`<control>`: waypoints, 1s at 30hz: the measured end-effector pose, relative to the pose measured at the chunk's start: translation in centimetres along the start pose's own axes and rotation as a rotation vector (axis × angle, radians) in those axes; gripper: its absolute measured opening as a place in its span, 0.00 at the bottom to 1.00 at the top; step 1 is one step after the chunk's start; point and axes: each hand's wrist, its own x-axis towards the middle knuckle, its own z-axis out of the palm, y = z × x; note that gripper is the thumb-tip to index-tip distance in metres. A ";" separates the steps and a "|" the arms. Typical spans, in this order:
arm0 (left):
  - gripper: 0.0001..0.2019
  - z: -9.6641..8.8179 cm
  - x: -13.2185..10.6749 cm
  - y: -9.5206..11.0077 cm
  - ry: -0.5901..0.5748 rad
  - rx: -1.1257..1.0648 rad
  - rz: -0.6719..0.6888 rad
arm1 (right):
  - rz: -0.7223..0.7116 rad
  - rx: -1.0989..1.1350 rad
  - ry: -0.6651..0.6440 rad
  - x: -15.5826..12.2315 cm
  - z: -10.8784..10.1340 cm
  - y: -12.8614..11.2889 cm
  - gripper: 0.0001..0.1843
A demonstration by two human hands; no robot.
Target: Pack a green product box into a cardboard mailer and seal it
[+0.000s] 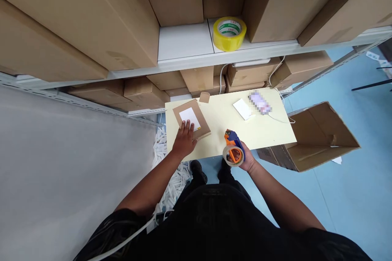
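Note:
My left hand point(184, 138) lies with its fingers stretched over a flat brown cardboard box point(202, 124) on the cream tabletop point(220, 116). Its fingertips touch a white label point(190, 116) on the box's top face. In my right hand point(246, 158) is an orange and blue tape dispenser point(235, 142) loaded with a roll of clear tape. The dispenser is held near the table's front edge, to the right of the box and apart from it.
A yellow tape roll point(229, 34) sits on the shelf above, among cardboard boxes. On the table are a white pad point(241, 109), a blurred-out phone-like object point(260, 102) with a cable, and a small brown piece point(204, 97). An open carton point(321, 138) stands right; paper strips point(174, 187) cover the floor left.

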 end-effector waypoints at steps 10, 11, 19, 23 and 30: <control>0.42 -0.4 -3.1 1.8 -0.032 -0.049 0.042 | 0.061 -0.007 0.009 2.2 2.8 -0.1 0.22; 0.43 -0.5 -3.2 1.9 -0.038 -0.059 0.039 | 0.059 -0.008 0.013 2.5 2.9 -0.3 0.22; 0.52 -0.5 -3.1 4.1 -0.103 -0.113 -0.025 | 0.044 -0.021 0.143 3.8 1.3 1.9 0.21; 0.53 -0.7 -3.5 4.3 -0.173 -0.103 -0.013 | 0.086 0.046 0.179 3.4 0.3 4.8 0.24; 0.43 -3.3 -1.2 1.3 -0.359 0.032 0.284 | 0.091 0.054 0.175 5.9 1.6 2.1 0.24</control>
